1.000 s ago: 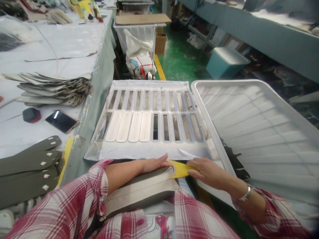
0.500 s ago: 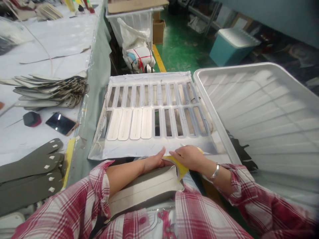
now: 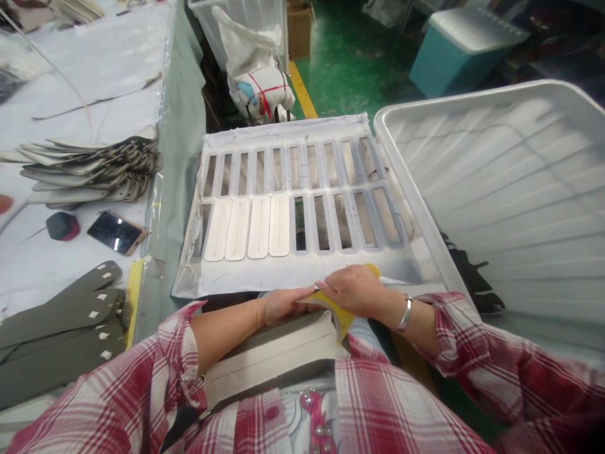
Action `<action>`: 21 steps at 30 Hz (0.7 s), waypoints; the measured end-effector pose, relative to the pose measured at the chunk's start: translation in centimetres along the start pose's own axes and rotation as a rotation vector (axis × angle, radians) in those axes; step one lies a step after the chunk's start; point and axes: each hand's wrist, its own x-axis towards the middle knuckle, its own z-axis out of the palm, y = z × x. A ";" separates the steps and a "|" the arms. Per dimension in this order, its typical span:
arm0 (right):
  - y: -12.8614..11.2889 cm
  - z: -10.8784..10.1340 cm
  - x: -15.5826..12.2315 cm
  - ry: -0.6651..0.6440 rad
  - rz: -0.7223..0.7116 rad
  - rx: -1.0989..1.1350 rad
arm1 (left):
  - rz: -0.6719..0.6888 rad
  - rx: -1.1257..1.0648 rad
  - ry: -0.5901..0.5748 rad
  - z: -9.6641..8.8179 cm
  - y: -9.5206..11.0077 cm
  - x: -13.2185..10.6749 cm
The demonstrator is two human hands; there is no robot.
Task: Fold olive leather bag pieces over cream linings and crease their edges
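Note:
A stack of pale strips (image 3: 274, 366) with dark edges lies across my lap, a thin line along the top one. Over its far right end, my right hand (image 3: 354, 290) is closed on a yellow sheet (image 3: 346, 320), which bends down beside the stack. My left hand (image 3: 282, 305) reaches in from the left, thumb and fingers closed at the sheet's left corner; its lower fingers are hidden. A tiny white bit shows between the hands. Just beyond them is a white slotted frame (image 3: 288, 272) with several pale strips (image 3: 259, 227) lying side by side on its near row.
A large translucent bin (image 3: 496, 189) stands at the right. On the left table are stacked pieces (image 3: 89, 165), a phone (image 3: 117, 232), a dark round object (image 3: 63, 226) and grey panels (image 3: 70, 321) with white tabs. A wrapped bundle (image 3: 267, 94) and a teal box (image 3: 458, 57) are farther back.
The camera view has tilted down slightly. My left hand has drawn slightly left, its thumb now lower and flatter against the yellow sheet. My right hand keeps its hold on the sheet.

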 end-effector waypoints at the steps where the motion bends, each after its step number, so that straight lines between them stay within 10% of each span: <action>1: 0.0 0.0 0.1 -0.001 -0.014 -0.003 | 0.017 0.041 0.009 0.0 -0.1 0.0; 8: -0.1 -0.1 0.3 -0.042 -0.094 0.003 | -0.023 0.799 0.337 -0.7 0.6 -0.6; 21: -2.7 0.8 -2.9 -0.043 0.107 0.034 | 0.151 1.033 0.024 -0.2 0.4 -0.4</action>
